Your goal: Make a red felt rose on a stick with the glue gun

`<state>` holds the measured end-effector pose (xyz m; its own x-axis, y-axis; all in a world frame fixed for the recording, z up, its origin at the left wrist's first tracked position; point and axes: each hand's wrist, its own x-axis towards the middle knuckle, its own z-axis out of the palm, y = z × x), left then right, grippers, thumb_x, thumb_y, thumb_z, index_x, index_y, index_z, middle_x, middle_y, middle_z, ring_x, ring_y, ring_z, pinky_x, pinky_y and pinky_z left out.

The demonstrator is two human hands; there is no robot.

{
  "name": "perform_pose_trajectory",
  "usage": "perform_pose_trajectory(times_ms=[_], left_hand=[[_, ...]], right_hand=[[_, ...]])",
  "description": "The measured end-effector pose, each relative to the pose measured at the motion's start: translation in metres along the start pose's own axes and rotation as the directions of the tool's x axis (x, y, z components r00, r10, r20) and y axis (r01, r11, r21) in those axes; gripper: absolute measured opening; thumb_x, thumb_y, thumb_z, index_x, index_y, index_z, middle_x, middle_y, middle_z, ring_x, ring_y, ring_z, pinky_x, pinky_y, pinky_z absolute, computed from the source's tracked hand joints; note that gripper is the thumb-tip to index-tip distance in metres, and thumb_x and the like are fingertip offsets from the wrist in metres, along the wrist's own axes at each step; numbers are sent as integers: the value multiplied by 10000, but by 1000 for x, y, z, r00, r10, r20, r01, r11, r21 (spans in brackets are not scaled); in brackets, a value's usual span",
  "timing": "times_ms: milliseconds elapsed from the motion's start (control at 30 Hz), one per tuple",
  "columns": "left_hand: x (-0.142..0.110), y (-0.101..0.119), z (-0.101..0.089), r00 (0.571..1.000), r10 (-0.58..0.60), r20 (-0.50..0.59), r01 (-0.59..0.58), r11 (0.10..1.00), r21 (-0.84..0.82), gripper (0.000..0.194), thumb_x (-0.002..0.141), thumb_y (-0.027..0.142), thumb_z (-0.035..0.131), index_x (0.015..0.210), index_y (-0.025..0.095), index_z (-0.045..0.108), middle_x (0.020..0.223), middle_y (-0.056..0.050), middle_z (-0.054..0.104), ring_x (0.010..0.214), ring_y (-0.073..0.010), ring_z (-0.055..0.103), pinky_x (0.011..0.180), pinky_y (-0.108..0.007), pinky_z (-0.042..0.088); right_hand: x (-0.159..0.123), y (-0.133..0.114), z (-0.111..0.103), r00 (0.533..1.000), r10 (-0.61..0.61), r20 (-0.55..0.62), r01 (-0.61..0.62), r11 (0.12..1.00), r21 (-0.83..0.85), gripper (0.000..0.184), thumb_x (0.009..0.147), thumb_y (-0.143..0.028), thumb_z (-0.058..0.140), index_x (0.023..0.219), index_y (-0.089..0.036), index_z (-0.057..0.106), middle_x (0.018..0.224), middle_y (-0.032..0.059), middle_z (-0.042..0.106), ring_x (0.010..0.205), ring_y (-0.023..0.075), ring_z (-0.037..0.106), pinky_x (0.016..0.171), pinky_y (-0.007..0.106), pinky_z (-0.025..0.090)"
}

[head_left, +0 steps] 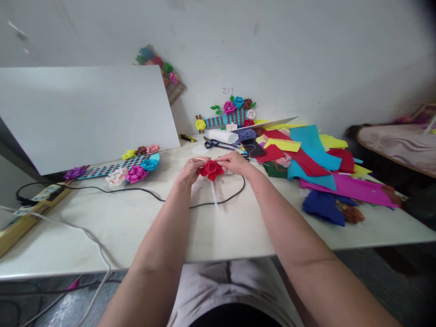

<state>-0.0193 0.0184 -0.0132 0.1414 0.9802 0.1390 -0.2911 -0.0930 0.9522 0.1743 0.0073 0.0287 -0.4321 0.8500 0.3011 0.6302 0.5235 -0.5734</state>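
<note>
Above the middle of the white table [136, 227], both my hands meet around a small red felt flower [211, 169]. My left hand [190, 170] pinches the flower's left side with closed fingers. My right hand [234, 163] grips its right side, fingers curled. A thin white strip [215, 195] hangs down from the flower toward the table. A black cable [225, 199] loops on the table just below my hands.
A heap of coloured felt sheets [316, 168] covers the right of the table. Blue-handled scissors [214, 144], a white roll [223, 136] and a dark phone [254, 149] lie behind my hands. A flower-decorated strip [119, 169] and a white board [85, 113] are at left.
</note>
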Motion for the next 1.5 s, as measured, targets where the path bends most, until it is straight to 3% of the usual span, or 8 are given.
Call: perform_pose_trajectory(times_ms=[167, 333, 533, 733, 1000, 1500], left_hand=[[1, 1, 0, 1000, 0, -27, -1, 1000, -21, 199, 534, 205, 781, 699, 112, 723, 593, -36, 655, 497, -110, 544, 482, -218, 397], [1, 0, -1, 999, -13, -48, 10, 998, -58, 199, 533, 193, 792, 705, 119, 725, 568, -31, 648, 490, -115, 549, 475, -218, 406], [-1, 4, 2, 996, -77, -33, 73, 989, -125, 219, 569, 169, 788, 765, 97, 720, 643, -42, 675, 541, -118, 589, 524, -216, 450], [-1, 3, 5, 992, -121, -39, 114, 982, -152, 230, 654, 279, 812, 688, 98, 673, 642, -40, 666, 588, -128, 607, 626, -244, 502], [3, -2, 4, 994, -108, -29, 103, 984, -146, 288, 662, 338, 824, 650, 104, 657, 618, -32, 648, 571, -121, 585, 601, -241, 470], [1, 4, 2, 991, -127, -38, 123, 988, -98, 172, 680, 240, 774, 640, 117, 661, 583, -24, 613, 508, -107, 518, 514, -237, 405]], right_hand=[[1, 1, 1, 995, -69, 66, 72, 996, -50, 378, 851, -167, 511, 1174, -218, 700, 1115, 45, 737, 1030, 194, 677, 918, 297, 492], [-1, -3, 1, 996, -78, 33, 82, 983, -164, 375, 868, -190, 499, 1178, -252, 700, 1185, 31, 705, 1115, 198, 655, 952, 289, 486], [-5, -9, 0, 996, -88, -2, 82, 944, -319, 378, 893, -215, 485, 1211, -281, 679, 1190, 31, 705, 1117, 198, 654, 919, 276, 492], [-4, -7, 1, 988, -156, -20, 133, 900, -415, 392, 910, -227, 457, 1234, -297, 668, 1161, 43, 722, 1065, 211, 665, 864, 285, 481], [-3, -5, 4, 978, -208, -33, 168, 864, -475, 373, 910, -262, 456, 1194, -285, 697, 1052, 47, 748, 950, 198, 669, 764, 265, 445], [-8, -13, 3, 963, -268, 29, 235, 780, -580, 329, 923, -265, 444, 1091, -259, 727, 972, 66, 741, 889, 203, 660, 667, 267, 386]])
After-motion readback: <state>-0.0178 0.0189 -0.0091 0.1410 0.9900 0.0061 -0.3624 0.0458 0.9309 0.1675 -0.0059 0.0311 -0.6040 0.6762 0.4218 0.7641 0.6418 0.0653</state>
